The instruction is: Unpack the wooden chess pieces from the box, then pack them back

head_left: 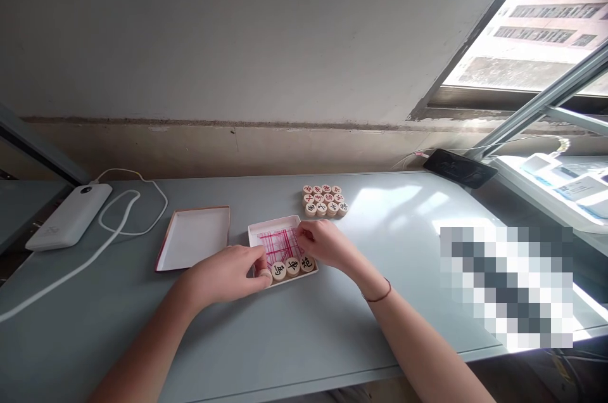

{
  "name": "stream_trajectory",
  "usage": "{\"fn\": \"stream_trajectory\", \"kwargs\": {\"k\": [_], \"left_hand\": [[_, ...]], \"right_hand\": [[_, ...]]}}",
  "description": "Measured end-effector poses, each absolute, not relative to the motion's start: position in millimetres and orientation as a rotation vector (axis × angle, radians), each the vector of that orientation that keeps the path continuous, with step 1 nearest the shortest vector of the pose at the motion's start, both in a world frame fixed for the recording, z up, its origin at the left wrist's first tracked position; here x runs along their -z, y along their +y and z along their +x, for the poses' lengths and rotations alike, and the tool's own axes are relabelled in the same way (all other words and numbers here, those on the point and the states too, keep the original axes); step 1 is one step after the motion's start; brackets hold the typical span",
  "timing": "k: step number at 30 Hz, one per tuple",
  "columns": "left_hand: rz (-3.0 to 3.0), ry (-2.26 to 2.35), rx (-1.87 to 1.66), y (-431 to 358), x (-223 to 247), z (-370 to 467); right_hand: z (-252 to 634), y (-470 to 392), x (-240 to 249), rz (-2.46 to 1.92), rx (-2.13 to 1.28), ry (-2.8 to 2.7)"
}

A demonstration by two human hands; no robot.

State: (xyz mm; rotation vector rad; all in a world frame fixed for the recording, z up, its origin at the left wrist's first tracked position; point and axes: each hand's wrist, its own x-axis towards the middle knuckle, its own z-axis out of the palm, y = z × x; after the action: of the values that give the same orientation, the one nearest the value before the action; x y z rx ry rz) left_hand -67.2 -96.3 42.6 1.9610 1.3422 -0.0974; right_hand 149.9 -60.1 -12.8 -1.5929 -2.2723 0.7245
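A shallow white box (274,225) sits on the grey table, with a red-lined sheet (280,244) on its bottom. Along its near side stands a row of round Chinese chess pieces (293,267) with black characters. My left hand (228,273) reaches over the near left corner, thumb and fingers closed on the end chess piece (266,275), which they partly cover. At the box's right side is my right hand (327,241), its fingers curled together over the rim; what they hold, if anything, is hidden.
Several more chess pieces (325,199), red and black, stand grouped behind the box. Left lies a shallow box lid (194,238), inside up. A white power bank (69,217) with a cable (85,267) is farther left. A dark phone (460,167) leans at the back right.
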Motion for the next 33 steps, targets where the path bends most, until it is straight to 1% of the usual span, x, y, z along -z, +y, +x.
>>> {"fn": "stream_trajectory", "kwargs": {"k": [4,7,11,13,17,22,28,30,31,33], "left_hand": [[1.961,1.324,0.001,-93.9,-44.6,-69.6],[1.952,1.414,-0.270,-90.0,-46.4,-67.0],[1.789,1.346,-0.523,-87.8,-40.6,-54.2],[1.682,1.276,-0.582,-87.5,-34.2,-48.5],[1.561,1.287,-0.683,-84.2,-23.3,-47.2],[1.539,1.352,-0.778,-78.6,-20.6,-51.7],[1.553,1.357,-0.741,-79.6,-20.5,-48.0],[1.546,1.341,-0.771,-81.4,-18.4,-44.2],[1.542,1.334,-0.797,-82.7,-17.1,-41.8],[1.538,1.316,-0.855,-85.9,-14.6,-36.2]], "right_hand": [[151.2,-59.4,10.3,-1.594,-0.746,-2.250],[152.6,-63.4,-2.8,-1.513,-0.776,-2.131],[152.4,-72.5,-22.8,-1.210,-1.209,-2.073],[153.3,-73.8,-27.0,-1.136,-1.338,-2.046],[164.8,-65.3,-24.0,-1.193,-1.296,-1.973],[188.9,-50.2,-12.7,-1.666,-1.099,-1.985],[193.8,-46.1,-1.8,-1.896,-0.875,-2.035],[188.9,-49.6,-7.4,-1.860,-0.859,-2.012],[185.9,-52.3,-11.8,-1.772,-0.923,-2.010],[179.9,-58.2,-21.1,-1.485,-1.153,-2.032]]}}
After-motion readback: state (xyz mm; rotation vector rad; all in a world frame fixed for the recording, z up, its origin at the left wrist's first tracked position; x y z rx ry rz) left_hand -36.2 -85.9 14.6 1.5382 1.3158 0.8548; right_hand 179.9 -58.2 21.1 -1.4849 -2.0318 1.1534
